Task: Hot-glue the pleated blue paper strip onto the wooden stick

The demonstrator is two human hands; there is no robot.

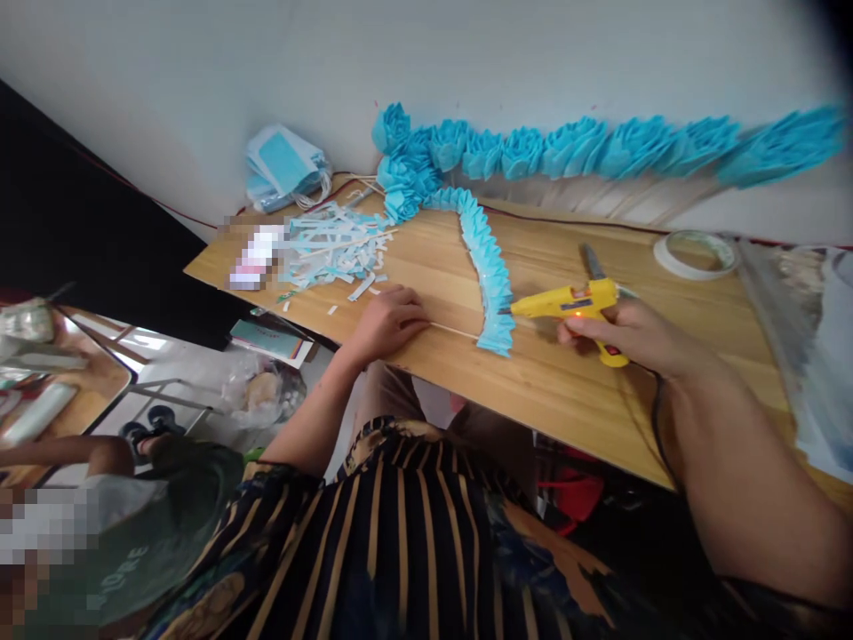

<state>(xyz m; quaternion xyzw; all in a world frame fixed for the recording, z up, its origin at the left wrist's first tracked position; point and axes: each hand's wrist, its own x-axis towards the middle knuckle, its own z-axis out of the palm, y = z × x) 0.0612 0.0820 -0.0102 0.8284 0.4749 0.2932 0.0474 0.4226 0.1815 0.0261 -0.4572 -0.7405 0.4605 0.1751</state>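
My right hand point(619, 333) grips a yellow hot glue gun point(566, 302) with a small orange light glowing on its side. Its nozzle points left and meets, or nearly meets, the lower part of a long pleated blue strip point(488, 249) that curves across the table. A thin pale stick point(453, 331) runs from the strip's near end to my left hand point(392, 322), whose fingers close round its other end. Behind the glue gun lies a utility knife point(591, 262), partly hidden by it.
Blue paper-like flowers point(520, 153) line the wall. Face masks point(283, 164) lie at the back left, with cut scraps point(337, 244) and a blurred-out phone-like item nearby. A tape roll point(697, 255) rests right. The gun's cord point(658, 427) hangs over the front edge. Another person point(153, 516) sits at left.
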